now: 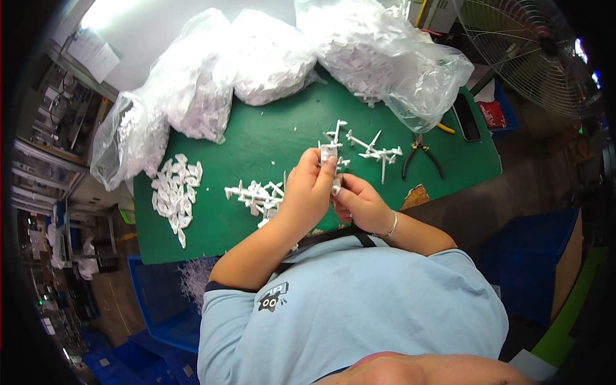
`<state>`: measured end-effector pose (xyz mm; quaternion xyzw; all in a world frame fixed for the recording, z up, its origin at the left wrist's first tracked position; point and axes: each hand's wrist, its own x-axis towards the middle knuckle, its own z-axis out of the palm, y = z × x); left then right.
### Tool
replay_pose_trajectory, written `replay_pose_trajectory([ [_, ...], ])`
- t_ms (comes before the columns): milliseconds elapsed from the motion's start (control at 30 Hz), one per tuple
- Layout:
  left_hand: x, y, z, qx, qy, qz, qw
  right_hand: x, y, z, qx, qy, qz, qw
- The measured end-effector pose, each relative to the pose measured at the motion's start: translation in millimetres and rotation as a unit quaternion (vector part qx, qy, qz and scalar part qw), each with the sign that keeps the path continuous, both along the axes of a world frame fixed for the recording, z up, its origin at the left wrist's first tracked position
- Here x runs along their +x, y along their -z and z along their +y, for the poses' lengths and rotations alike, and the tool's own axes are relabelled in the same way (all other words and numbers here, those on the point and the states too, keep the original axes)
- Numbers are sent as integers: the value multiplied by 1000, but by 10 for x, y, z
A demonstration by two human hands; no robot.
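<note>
Green tabletop (256,138): left hand (310,187) pinches white moulded-plastic piece (329,152) above its near side; right hand (364,204) pinches small white part (336,187) just below, join unclear. Judged risk: uneven finger pressure could snap thin plastic, dropping fragments into branched white pile (258,197)

Light lettering (280,289) on a blue block sits above the black cartoon print (268,303) on the pale blue shirt (385,289); marks on the white sheet (94,54), upper left, and red packet (491,115), upper right, are too small to read
</note>
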<state>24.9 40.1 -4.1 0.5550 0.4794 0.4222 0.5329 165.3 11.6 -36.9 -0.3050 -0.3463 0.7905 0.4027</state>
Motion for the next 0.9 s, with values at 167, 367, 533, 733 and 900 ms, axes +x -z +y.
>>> replay_pose_trajectory([
  [167,64,-298,194,10,66,120,991,281,-32,82,124,68,-29,990],
  [367,451,-916,1110,62,74,104,990,866,-467,359,219,300,-114,921],
  [533,1055,-1513,1970,-6,83,-132,988,1149,-693,630,174,420,-25,890],
  [733,881,-1233,1975,54,62,-83,993,1389,-606,636,161,437,-98,879],
  [900,264,-886,1254,50,106,10,993,1876,-490,1258,180,462,-282,821],
])
